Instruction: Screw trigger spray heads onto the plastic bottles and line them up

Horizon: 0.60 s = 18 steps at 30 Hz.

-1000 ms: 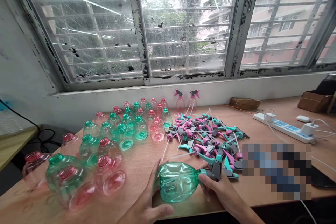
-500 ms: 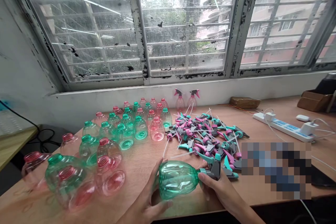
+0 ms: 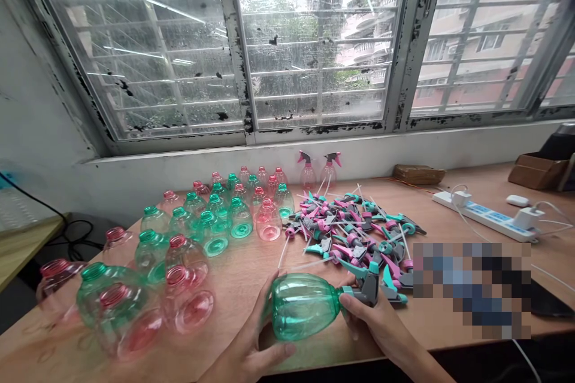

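A clear green spray bottle (image 3: 305,306) lies on its side in the air above the table's front edge, its base toward the left. My left hand (image 3: 256,335) is closed around the base end, the thumb below it. At the neck, my right hand (image 3: 381,320) pinches the collar of the grey and teal trigger sprayer (image 3: 371,284), which sits on the bottle's mouth. Just beyond my hands lies a heap of loose pink, teal and grey trigger sprayers (image 3: 354,227) with thin white tubes.
Several open green bottles (image 3: 215,233) and pink bottles (image 3: 186,305) stand on the left of the table (image 3: 251,257). Two pink bottles with sprayers (image 3: 331,175) stand by the wall. A power strip (image 3: 485,215), a brown packet (image 3: 417,175) and a cardboard box (image 3: 536,170) are on the right.
The green bottle has turned slightly about its length, so the highlights on it have shifted. Both hands keep nearly the same place.
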Available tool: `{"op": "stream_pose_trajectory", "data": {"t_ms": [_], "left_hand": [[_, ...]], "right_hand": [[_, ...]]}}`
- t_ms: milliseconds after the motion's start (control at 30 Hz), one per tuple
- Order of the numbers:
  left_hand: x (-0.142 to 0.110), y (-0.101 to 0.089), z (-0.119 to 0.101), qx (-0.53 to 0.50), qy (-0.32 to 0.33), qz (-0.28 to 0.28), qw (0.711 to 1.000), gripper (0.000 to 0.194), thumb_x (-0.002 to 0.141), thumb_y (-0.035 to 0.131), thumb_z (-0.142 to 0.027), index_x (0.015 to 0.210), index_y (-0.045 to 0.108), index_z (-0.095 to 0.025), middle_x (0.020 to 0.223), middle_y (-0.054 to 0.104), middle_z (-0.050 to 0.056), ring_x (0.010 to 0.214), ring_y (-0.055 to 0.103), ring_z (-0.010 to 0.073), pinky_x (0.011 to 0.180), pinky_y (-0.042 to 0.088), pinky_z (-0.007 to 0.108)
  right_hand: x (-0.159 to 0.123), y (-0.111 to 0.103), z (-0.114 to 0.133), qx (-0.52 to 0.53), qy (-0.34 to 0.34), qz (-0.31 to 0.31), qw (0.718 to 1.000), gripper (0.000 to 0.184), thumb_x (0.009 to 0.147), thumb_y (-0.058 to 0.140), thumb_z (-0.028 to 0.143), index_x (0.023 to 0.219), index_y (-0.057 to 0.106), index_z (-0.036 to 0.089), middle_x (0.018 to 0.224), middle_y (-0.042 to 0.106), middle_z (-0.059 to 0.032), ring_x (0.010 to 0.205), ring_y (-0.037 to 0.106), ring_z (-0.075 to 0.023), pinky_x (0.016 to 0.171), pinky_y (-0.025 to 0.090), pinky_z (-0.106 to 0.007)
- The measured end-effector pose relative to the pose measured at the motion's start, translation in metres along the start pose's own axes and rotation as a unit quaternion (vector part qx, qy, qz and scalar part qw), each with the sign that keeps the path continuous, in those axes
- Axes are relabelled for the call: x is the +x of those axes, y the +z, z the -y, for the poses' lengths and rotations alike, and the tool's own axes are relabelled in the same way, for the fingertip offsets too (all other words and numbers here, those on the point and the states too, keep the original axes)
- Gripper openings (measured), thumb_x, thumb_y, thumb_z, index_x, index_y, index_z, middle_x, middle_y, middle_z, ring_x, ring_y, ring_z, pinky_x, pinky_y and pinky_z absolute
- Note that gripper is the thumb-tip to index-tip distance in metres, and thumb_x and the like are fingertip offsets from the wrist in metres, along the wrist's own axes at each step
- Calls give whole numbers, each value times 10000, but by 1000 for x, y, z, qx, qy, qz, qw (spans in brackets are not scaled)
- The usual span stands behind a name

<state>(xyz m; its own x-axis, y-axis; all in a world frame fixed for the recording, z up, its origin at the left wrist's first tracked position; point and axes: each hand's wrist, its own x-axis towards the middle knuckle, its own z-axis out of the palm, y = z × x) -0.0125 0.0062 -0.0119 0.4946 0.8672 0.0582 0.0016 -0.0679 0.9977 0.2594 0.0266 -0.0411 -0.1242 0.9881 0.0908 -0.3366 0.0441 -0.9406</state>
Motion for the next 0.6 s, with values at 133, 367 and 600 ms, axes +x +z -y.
{"op": "stream_pose_trajectory", "data": {"t_ms": [133,367,600], "left_hand": [[0,-1,5,6,7,1,1000,978,924,745,-376,1624,67,-444,1755,162,-27,1605,166,310,1308,214,452],[-2,0,4,2,-12,-12,1000,990,932,733,-386,1628,31,-434,1759,119,-30,1608,147,306,1319,164,455],[1,-1,2,-12,-15,0,1000,998,935,703,-457,1637,-3,-386,1760,132,-10,1620,77,271,1327,130,455]], "right_hand": [[1,0,-5,14,-14,-10,1000,437,801,861,516,877,582,189,498,614,63,369,477,-80,384,390,-176],[2,-1,-7,18,-17,-7,1000,453,805,864,509,957,564,205,504,620,72,373,479,-83,389,397,-177],[2,-4,-12,-5,-16,-12,1000,487,779,877,537,969,586,195,524,624,65,399,515,-100,399,438,-195]]}}
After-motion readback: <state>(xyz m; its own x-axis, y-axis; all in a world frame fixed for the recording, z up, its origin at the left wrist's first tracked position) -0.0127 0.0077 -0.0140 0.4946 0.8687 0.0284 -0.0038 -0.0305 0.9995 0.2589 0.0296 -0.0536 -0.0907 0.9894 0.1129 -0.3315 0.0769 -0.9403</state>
